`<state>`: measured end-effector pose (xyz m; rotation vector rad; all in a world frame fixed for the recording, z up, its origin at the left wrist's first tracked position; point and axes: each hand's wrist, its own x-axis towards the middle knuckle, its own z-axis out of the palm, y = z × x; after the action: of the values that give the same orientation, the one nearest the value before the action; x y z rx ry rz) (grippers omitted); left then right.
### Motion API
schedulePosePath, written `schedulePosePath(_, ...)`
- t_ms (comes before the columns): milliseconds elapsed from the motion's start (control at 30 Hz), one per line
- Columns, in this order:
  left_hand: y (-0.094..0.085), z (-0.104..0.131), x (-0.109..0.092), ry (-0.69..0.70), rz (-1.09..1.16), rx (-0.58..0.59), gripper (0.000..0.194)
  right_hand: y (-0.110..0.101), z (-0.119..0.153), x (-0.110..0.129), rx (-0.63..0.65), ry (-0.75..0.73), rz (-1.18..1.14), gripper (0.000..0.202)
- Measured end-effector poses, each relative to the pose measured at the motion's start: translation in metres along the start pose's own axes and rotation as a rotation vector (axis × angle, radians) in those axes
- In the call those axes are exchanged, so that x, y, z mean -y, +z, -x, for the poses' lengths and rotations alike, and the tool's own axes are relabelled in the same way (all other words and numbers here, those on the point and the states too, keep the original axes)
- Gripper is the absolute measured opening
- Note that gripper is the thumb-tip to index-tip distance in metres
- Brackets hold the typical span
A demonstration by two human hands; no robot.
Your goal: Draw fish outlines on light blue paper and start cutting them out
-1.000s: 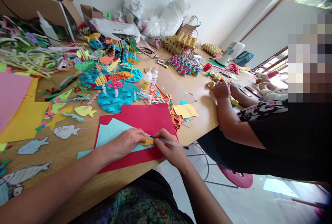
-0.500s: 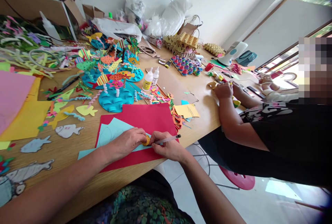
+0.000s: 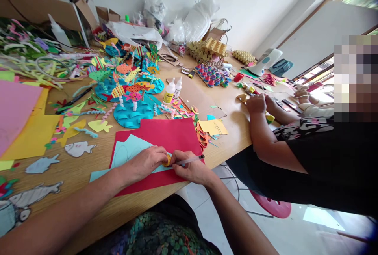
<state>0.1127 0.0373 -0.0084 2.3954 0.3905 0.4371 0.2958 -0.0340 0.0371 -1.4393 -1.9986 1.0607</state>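
Observation:
My right hand is closed round a pen, its capped end pointing right. The fingers of my left hand pinch a small orange-yellow piece, which lies between my two hands. Beneath them is light blue paper with drawn oval outlines, resting on red sheets. The pen's tip is hidden by my right fingers.
Blue discs with colourful paper fish stand behind the sheets. Two glue bottles are beyond. Fish cutouts lie left on the wooden table. At right, a person's hands hold something small.
The view has shifted very slightly. My hands keep nearly the same pose, and the pen's capped end sits marginally lower.

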Motion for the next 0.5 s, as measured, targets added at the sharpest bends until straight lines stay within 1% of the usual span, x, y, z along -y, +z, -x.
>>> schedulePosePath(233, -0.0003, 0.0, -0.0002, 0.002, -0.003, -0.003, 0.025, 0.0, 0.0016, -0.0028, -0.008, 0.011, -0.034, 0.014)
schedulePosePath(500, 0.0022, 0.0015, 0.0017, -0.004, 0.0, -0.006, 0.025, -0.0004, 0.0012, 0.0022, 0.006, -0.01, 0.011, 0.013)
